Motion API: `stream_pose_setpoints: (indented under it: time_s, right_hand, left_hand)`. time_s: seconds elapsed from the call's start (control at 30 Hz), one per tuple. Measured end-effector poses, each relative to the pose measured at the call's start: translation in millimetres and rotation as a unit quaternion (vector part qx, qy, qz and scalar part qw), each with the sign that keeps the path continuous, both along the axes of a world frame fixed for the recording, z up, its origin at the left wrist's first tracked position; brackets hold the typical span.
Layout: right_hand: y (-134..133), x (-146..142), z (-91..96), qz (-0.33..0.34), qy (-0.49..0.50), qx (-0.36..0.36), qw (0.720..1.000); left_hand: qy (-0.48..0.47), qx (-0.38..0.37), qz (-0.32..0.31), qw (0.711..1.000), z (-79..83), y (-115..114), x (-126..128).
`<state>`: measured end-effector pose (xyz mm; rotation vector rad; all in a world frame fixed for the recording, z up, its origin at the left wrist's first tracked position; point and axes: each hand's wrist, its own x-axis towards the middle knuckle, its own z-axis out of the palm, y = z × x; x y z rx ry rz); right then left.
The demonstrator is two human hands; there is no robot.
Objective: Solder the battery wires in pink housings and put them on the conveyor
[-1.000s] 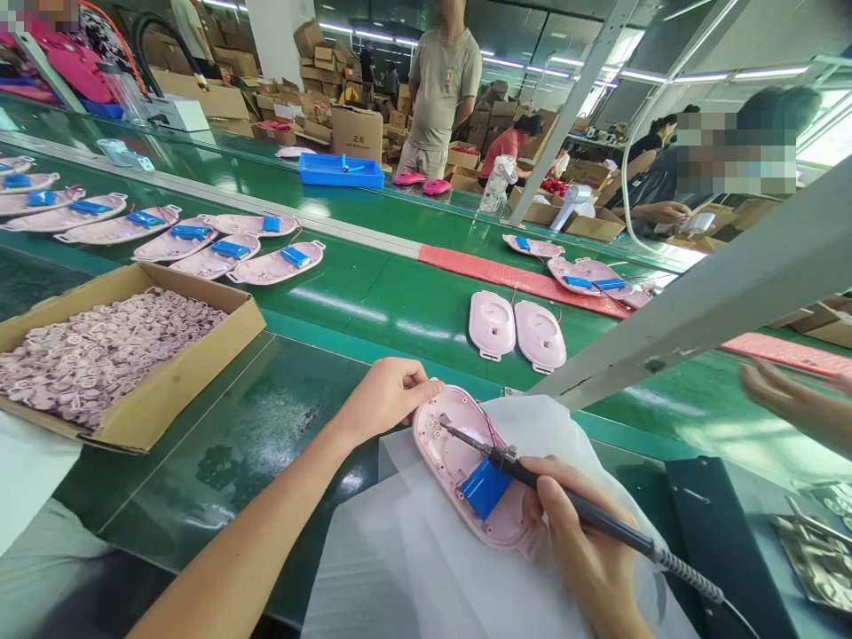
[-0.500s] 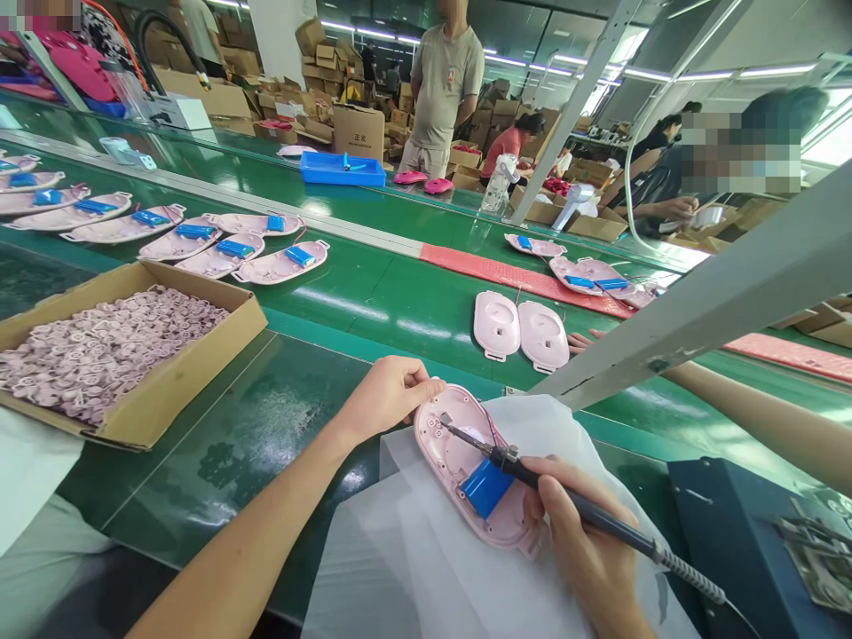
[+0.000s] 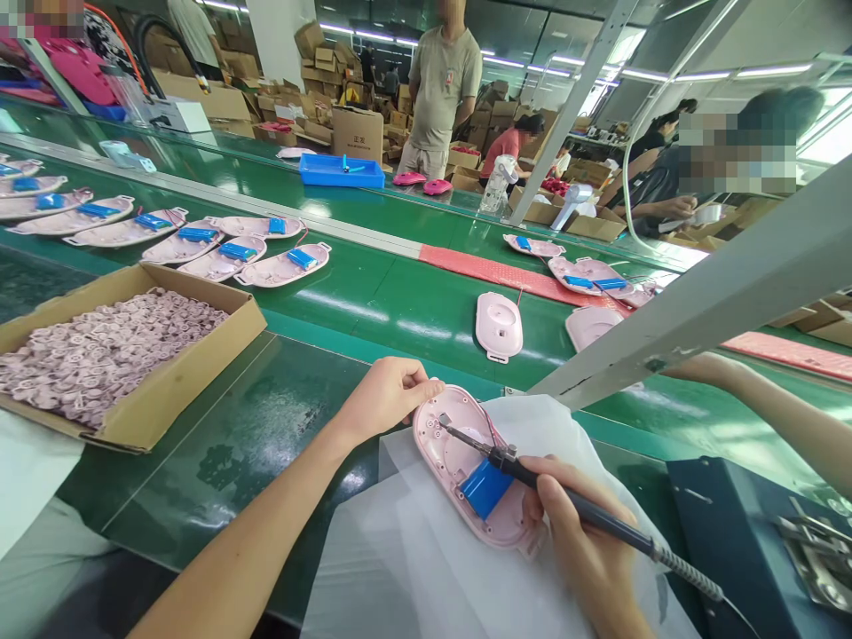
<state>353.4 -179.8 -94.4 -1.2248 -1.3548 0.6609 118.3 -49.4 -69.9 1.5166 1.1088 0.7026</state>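
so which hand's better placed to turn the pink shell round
Probably the left hand: its fingers rest on the rim of the pink plastic shell, while the right hand is busy gripping the soldering iron.

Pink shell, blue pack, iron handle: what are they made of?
The pink shell looks like moulded plastic, satin, with formed bosses. The blue pack seems to be glossy shrink film; contents hidden. The iron handle looks like matte dark plastic, possibly rubber, judging by its dull surface.

Bare left forearm [image 3: 246, 506] angled in from lower left, left hand [image 3: 390, 399] curled, fingertips pressing down; right hand [image 3: 579, 532] closed in a pen-style hold, wrist low.
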Motion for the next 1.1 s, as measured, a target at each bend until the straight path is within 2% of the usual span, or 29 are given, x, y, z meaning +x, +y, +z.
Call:
stream_pose_setpoints:
  time_s: [0.07,0.17,0.57,1.1]
  right_hand:
    - [2.2,2.5,0.2,0.017,-0.004,0.02,1.0]
    - [3.2,3.5,1.7,0.004,0.008,0.028,1.0]
    - [0.6,2.4,-3.3,0.025,0.007,0.031,0.999]
    - [-0.3,1.8,-0.6,0.005,-0.003,0.025,1.0]
  left_hand:
    - [0.0,-0.004,-0.001,1.0,1.3,-0.6,-0.2]
    - [0.0,-0.008,0.0,1.0,2.5,-1.1,-0.3]
    - [0.011,0.014,-0.004,1.0,1.8,-0.8,-1.3]
    - [0.013,0.018,-0.007,1.0,3.4,-1.1,-1.0]
